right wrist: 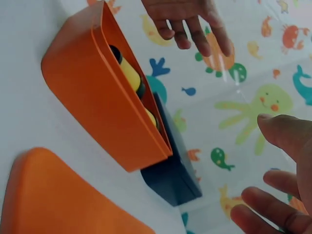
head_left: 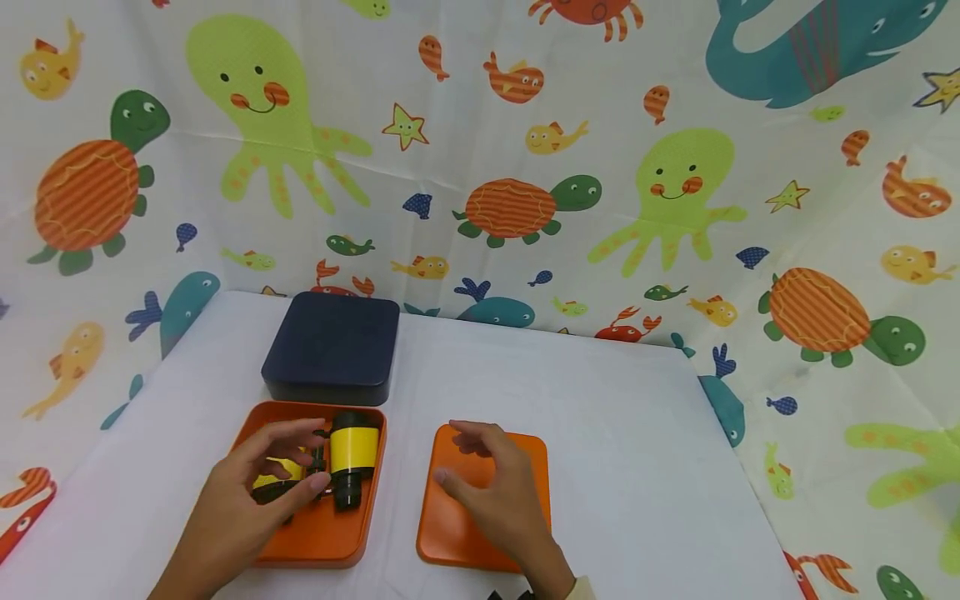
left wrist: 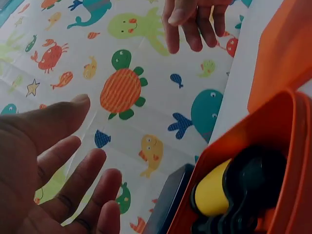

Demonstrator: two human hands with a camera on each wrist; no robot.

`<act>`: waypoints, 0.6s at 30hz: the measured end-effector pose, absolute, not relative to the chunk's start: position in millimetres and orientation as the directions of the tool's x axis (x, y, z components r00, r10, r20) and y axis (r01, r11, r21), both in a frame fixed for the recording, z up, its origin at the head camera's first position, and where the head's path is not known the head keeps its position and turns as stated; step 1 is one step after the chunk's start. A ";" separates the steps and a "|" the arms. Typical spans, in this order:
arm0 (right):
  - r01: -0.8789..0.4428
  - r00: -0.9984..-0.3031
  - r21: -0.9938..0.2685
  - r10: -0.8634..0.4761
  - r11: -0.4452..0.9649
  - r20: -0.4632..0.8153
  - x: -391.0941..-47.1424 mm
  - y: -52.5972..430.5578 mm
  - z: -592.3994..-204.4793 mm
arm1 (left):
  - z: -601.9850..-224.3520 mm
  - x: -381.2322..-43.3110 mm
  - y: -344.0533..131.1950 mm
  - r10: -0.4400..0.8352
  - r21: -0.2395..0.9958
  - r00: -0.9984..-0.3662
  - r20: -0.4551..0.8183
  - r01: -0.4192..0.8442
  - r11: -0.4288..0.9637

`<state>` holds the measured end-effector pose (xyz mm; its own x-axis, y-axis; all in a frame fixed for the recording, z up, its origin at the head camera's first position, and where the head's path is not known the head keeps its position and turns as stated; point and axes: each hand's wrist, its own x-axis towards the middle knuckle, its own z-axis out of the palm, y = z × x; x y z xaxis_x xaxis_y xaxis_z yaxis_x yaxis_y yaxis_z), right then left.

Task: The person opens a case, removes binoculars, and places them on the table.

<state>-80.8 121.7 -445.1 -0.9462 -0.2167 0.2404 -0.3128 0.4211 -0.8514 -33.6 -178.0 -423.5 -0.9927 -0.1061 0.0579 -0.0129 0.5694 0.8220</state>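
Note:
Yellow-and-black binoculars (head_left: 354, 450) lie inside an orange box (head_left: 315, 550) at the left of the table. Over the box is my left hand (head_left: 247, 492), its fingers spread and loosely bent, hiding part of the binoculars in the head view. An orange lid (head_left: 442, 533) lies flat to the right of the box. Above it hovers my right hand (head_left: 498, 492), thumb and fingers apart, nothing between them. The left wrist view shows the left palm (left wrist: 53, 175) bare beside the box. In the right wrist view, the right fingers (right wrist: 265, 207) are bare too.
Right behind the orange box stands a dark navy box (head_left: 332, 342). A white cloth (head_left: 622, 467) covers the table. Around the back and sides hangs a curtain (head_left: 465, 108) printed with sea animals.

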 end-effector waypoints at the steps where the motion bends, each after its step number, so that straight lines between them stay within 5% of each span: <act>1: -0.313 -0.945 -0.848 -0.229 0.428 0.233 -81.1 118.4 -444.7 | -424.7 -33.9 -183.6 -0.121 0.811 -0.991 0.061 -0.021 0.585; 8: -0.325 -0.928 -0.812 -0.328 0.484 0.176 -84.5 94.1 -441.1 | -438.6 -37.6 -219.0 -0.176 0.720 -0.982 0.066 -0.075 0.690; 18: -0.383 -0.891 -0.789 -0.418 0.480 0.178 -96.3 61.4 -455.0 | -451.3 -47.2 -245.4 -0.084 0.707 -0.995 -0.050 -0.095 0.700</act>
<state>-96.3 61.4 -455.0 -0.8908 -0.4182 0.1778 -0.3830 0.4804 -0.7890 -47.2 -245.4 -451.3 -0.9952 -0.0845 -0.0501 -0.0951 0.7004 0.7074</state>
